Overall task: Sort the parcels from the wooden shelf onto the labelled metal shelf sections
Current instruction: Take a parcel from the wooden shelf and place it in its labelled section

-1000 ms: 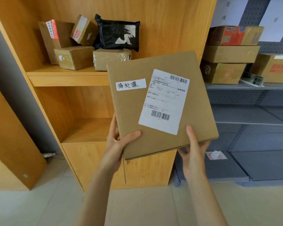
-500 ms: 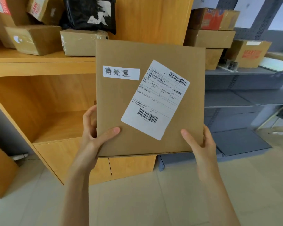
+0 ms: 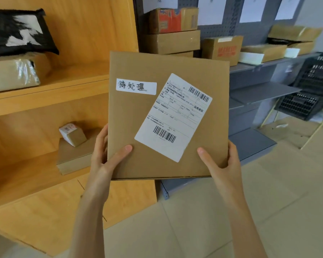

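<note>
I hold a flat brown cardboard parcel [image 3: 138, 123] upright in front of me, face toward the camera. It carries a white handwritten sticker and a tilted white shipping label with barcodes. My left hand [image 3: 105, 155] grips its lower left edge, thumb on the front. My right hand [image 3: 220, 164] grips the lower right corner the same way. The wooden shelf [image 3: 48, 90] is on the left, the grey metal shelf [image 3: 265, 64] behind and to the right.
On the wooden shelf lie a black bag parcel [image 3: 17, 32], a taped brown parcel [image 3: 13, 73] and a small box [image 3: 73, 134] on a flat carton. Several cardboard boxes [image 3: 172, 41] fill the metal shelf under white paper labels. A black crate [image 3: 309, 86] stands far right.
The view has swung right and nearer to the shelves. The parcel stays in both hands and now sits lower and more upright in view; more of the metal shelf shows.
</note>
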`<state>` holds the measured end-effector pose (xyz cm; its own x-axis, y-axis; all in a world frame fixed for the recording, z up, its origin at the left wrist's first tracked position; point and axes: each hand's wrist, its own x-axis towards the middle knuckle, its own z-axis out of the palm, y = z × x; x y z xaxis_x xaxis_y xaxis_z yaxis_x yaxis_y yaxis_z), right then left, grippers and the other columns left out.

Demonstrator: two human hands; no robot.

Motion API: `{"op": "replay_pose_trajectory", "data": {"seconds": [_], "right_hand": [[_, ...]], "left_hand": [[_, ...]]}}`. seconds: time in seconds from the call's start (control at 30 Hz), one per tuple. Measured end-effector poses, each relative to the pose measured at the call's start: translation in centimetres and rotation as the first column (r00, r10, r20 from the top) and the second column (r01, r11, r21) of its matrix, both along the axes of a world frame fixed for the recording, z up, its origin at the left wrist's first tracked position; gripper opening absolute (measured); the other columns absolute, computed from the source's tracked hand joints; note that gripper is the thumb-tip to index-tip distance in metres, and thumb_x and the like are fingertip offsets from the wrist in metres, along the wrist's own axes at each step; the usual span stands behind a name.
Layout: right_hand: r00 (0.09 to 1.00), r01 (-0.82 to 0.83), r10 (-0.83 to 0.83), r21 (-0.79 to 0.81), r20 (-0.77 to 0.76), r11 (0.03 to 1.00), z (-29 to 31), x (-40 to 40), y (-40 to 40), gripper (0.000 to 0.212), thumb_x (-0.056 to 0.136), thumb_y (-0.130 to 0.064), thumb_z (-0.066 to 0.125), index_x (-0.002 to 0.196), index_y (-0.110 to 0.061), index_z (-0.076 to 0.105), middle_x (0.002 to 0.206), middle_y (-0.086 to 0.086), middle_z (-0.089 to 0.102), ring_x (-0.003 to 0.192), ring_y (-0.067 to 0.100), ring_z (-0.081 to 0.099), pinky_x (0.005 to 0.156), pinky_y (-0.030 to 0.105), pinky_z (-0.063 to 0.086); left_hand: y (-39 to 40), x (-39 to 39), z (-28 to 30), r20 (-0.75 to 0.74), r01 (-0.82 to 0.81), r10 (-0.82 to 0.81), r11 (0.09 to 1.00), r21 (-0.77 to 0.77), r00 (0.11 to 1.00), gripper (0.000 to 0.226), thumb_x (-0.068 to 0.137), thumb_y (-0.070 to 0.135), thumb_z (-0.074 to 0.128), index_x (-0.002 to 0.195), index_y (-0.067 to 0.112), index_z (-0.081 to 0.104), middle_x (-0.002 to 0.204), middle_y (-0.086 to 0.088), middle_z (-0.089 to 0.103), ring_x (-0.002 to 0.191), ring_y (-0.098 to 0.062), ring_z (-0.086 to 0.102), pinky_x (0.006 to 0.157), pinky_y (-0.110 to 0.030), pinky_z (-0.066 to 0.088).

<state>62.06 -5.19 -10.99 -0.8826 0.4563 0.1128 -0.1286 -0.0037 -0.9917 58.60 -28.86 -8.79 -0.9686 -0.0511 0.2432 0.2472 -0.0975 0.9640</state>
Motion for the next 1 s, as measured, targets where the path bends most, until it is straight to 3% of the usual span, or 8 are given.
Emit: {"op": "replay_pose_trajectory", "data": {"seconds": [0.17,0.33,0.47,0.63,0.73,0.87,1.0], "right_hand": [[0.997,0.069,-0.07,-0.028,-0.033,0.997,0.9,-1.2,10.1,0.083,0.056,-0.054,0.075,0.132,-0.035,0.047,0.114,-0.021,0.062,0.099,-0.006,0.061,0.084,0.022,0.05],[0.987,0.142,-0.141,-0.001,-0.071,0.99,2.3,-2.2,21.3,0.071,0.068,-0.04,0.078,0.132,-0.034,0.048,0.114,-0.022,0.062,0.1,-0.007,0.06,0.086,0.021,0.049],[0.977,0.198,-0.196,0.018,-0.087,0.98,2.8,-3.0,28.5,0.081,0.061,-0.049,0.078,0.134,-0.032,0.047,0.118,-0.02,0.061,0.103,-0.005,0.06,0.09,0.026,0.05],[0.958,0.276,-0.273,0.029,-0.083,0.961,2.6,-5.4,36.9,0.087,0.053,-0.056,0.074,0.133,-0.031,0.049,0.117,-0.019,0.063,0.102,-0.004,0.06,0.09,0.028,0.051],[0.949,0.305,-0.301,0.03,-0.095,0.952,2.4,-7.9,42.4,0.08,0.057,-0.055,0.075,0.129,-0.032,0.052,0.114,-0.018,0.064,0.102,-0.002,0.062,0.085,0.024,0.052],[0.946,0.312,-0.307,0.044,-0.103,0.949,2.7,-12.5,50.7,0.053,0.07,-0.04,0.078,0.117,-0.038,0.055,0.102,-0.026,0.066,0.092,-0.009,0.062,0.071,0.01,0.05],[0.932,0.358,-0.349,0.095,-0.094,0.929,4.3,-17.3,59.7,0.063,0.071,-0.045,0.077,0.128,-0.035,0.051,0.111,-0.022,0.064,0.096,-0.008,0.061,0.078,0.017,0.051]], "left_hand": [[11.5,-2.5,1.5,-0.053,-0.009,0.006,0.998,-0.061,0.999,0.086,0.056,0.048,0.073,0.137,0.044,0.042,0.127,0.017,0.053,0.104,0.006,0.055,0.074,-0.011,0.046],[22.7,-4.6,1.9,-0.087,0.003,-0.008,0.998,-0.059,0.996,0.09,0.054,0.059,0.071,0.137,0.042,0.042,0.135,0.009,0.048,0.119,-0.009,0.049,0.082,-0.019,0.042],[30.3,-5.9,2.0,-0.12,0.023,-0.029,0.998,-0.055,0.992,0.084,0.064,0.042,0.08,0.138,0.043,0.04,0.126,0.019,0.053,0.104,0.008,0.054,0.072,-0.007,0.044],[38.9,-9.5,2.3,-0.141,0.074,-0.083,0.995,-0.068,0.987,0.069,0.068,0.039,0.071,0.132,0.045,0.043,0.12,0.021,0.057,0.107,0.003,0.055,0.075,-0.01,0.044],[44.6,-12.7,2.2,-0.134,0.116,-0.124,0.991,-0.062,0.983,0.064,0.069,0.037,0.069,0.127,0.049,0.044,0.116,0.026,0.058,0.104,0.005,0.056,0.072,-0.007,0.045],[53.2,-18.0,2.2,-0.149,0.149,-0.152,0.988,-0.026,0.977,0.071,0.066,0.031,0.079,0.127,0.046,0.046,0.112,0.027,0.06,0.102,0.008,0.058,0.071,-0.005,0.045],[62.7,-23.7,3.0,-0.137,0.198,-0.193,0.98,0.024,0.972,0.071,0.068,0.027,0.069,0.135,0.037,0.046,0.117,0.022,0.061,0.103,0.008,0.058,0.071,-0.004,0.045]]}}
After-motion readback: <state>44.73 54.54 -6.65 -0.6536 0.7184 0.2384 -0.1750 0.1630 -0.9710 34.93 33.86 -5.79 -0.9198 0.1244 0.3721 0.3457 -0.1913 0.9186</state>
